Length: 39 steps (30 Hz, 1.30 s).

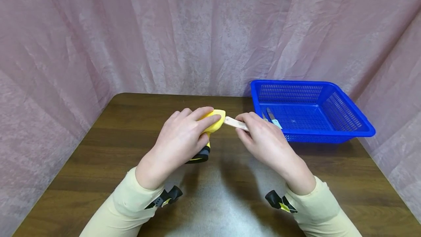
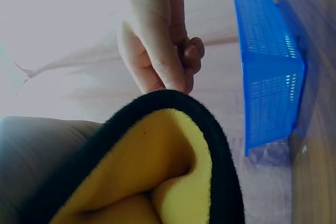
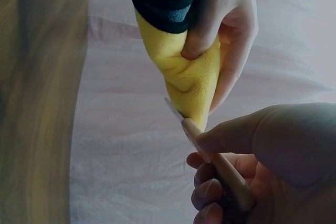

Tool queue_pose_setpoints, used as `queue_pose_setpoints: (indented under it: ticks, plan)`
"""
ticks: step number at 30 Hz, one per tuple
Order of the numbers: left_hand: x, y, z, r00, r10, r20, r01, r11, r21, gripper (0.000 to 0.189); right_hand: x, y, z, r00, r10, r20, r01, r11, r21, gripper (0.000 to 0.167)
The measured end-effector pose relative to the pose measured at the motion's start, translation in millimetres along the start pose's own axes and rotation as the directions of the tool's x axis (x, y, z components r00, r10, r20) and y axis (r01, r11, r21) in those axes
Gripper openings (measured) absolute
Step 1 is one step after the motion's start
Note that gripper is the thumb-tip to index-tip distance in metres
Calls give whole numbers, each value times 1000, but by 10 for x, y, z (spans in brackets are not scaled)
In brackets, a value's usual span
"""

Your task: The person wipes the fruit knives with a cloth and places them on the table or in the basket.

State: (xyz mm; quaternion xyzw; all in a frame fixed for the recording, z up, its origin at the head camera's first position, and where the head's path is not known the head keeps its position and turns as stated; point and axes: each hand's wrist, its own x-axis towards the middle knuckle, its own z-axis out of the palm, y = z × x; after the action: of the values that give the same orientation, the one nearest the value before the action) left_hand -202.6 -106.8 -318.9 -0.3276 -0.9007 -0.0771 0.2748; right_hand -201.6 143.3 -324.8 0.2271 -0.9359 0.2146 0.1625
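My left hand (image 1: pixel 182 132) pinches a yellow cloth (image 1: pixel 215 121) with a dark border, above the middle of the table. Folds of the cloth (image 3: pixel 184 72) hang from that hand, and in the left wrist view its black edge fills the front. My right hand (image 1: pixel 263 142) grips a knife (image 1: pixel 236 123) by its pale handle. A short bit of blade (image 3: pixel 172 107) shows beside the cloth in the right wrist view; the rest of it is hidden. The handle's front end sits right at the cloth.
A blue plastic basket (image 1: pixel 329 136) stands at the back right of the wooden table (image 1: pixel 108 149). Inside it lies a knife (image 1: pixel 273 119) with a pale handle, and part of another shows beside it. Pink curtains (image 1: pixel 197 39) hang behind the table.
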Motion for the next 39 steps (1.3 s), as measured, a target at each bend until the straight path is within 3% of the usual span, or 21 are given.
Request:
queue_pose_setpoints:
  ticks: [14, 39]
  plan:
    - [-1, -2, 8, 999, 45, -17, -44, 999, 13, 54, 4, 8, -22, 1000, -17, -6, 17, 1000, 18, 18]
    - [-14, -46, -33, 999, -4, 33, 3, 1000, 6, 57, 5, 3, -68, 1000, 5, 10, -5, 1000, 24, 19]
